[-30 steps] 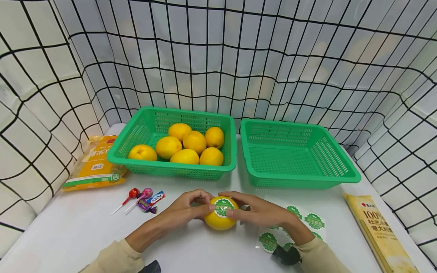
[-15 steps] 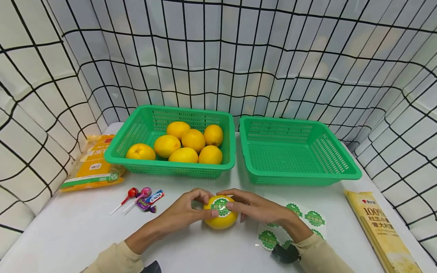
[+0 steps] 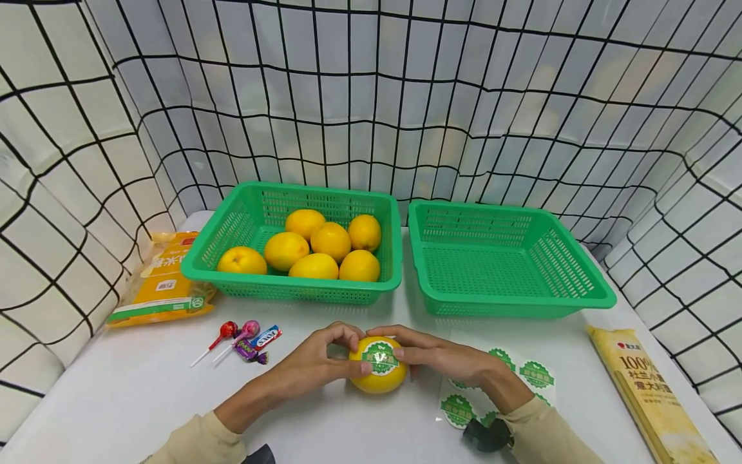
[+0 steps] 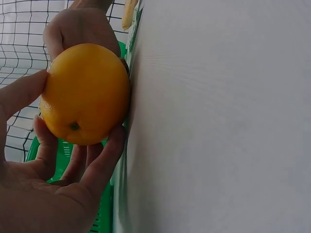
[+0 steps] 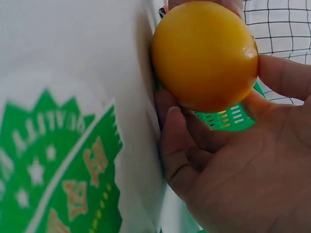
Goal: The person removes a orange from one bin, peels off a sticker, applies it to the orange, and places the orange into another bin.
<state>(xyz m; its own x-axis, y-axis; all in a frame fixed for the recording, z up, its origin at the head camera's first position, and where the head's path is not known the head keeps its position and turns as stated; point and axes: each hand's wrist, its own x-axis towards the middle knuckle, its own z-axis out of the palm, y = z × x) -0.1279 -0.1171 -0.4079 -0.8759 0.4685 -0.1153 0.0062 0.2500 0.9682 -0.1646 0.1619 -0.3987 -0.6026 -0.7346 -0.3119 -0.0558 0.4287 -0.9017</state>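
Both hands cup one orange (image 3: 377, 372) on the table (image 3: 145, 393).
Left hand (image 3: 313, 364) and right hand (image 3: 449, 361) grip opposite sides, fingers curled round it, sticker (image 3: 380, 357) facing up between the thumbs.

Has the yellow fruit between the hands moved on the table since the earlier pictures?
No. The yellow fruit sits in the same spot before the gap between the left basket and right basket.

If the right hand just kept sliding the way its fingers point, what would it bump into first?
The right hand points leftward across the table and already grips the yellow fruit, so that comes first. Just beyond it are the left hand fingers on the fruit's far side. Depth is hard to judge past that.
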